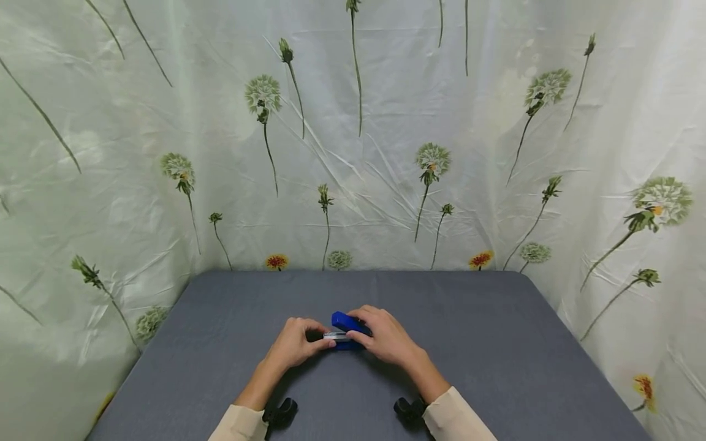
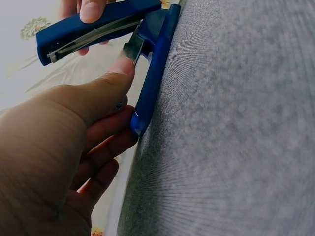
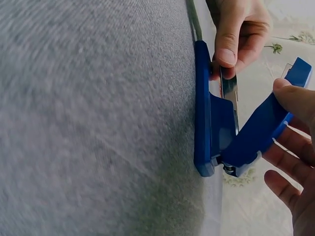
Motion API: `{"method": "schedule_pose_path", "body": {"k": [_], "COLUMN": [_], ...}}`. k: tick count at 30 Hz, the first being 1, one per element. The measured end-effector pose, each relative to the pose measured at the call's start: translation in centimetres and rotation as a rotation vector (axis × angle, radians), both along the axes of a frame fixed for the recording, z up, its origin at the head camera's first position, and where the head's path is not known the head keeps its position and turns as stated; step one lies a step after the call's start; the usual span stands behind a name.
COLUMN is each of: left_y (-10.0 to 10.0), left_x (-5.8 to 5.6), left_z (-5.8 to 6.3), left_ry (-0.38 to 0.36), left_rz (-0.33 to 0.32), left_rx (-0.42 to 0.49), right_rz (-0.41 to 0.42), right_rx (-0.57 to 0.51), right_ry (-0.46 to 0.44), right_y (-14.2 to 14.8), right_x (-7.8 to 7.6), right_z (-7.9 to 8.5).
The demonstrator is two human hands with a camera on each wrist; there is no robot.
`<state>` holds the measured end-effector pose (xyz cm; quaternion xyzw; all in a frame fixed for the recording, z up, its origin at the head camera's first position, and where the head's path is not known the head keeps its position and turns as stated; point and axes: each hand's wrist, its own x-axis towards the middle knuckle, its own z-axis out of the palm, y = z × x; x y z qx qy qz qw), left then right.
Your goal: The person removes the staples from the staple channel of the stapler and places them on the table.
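Observation:
A blue stapler (image 1: 343,321) lies opened on the grey table, its upper arm lifted away from its metal staple channel and base. My left hand (image 1: 294,344) pinches the free end of the metal channel (image 3: 230,88) between thumb and fingers. In the left wrist view, its lower fingers lie beside the tip of the blue base (image 2: 153,83). My right hand (image 1: 388,335) grips the raised upper arm (image 2: 93,29), thumb on one side and fingers on the other. Whether staples sit in the channel is too small to tell.
The grey cloth-covered table (image 1: 231,306) extends around both hands. Behind it and at its sides hangs a pale curtain (image 1: 380,184) printed with dandelions. A black wrist mount (image 1: 284,413) is at the left wrist, another black mount (image 1: 409,411) at the right.

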<state>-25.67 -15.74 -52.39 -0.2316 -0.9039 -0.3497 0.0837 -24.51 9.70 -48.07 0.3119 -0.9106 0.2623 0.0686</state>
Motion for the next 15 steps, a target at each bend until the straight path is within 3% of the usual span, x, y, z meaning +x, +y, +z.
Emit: {"method": "schedule_pose_path", "body": {"k": [15], "left_y": [-0.09], "left_x": [-0.1], "left_z": [-0.06], "left_ry": [-0.017], "left_rz": [-0.008], "left_rx": [0.009], "right_rz": [-0.017], "right_rx": [-0.005], "right_ry": [-0.034], "right_y": [0.82], "right_x": [0.14], "right_z": [0.76]}}
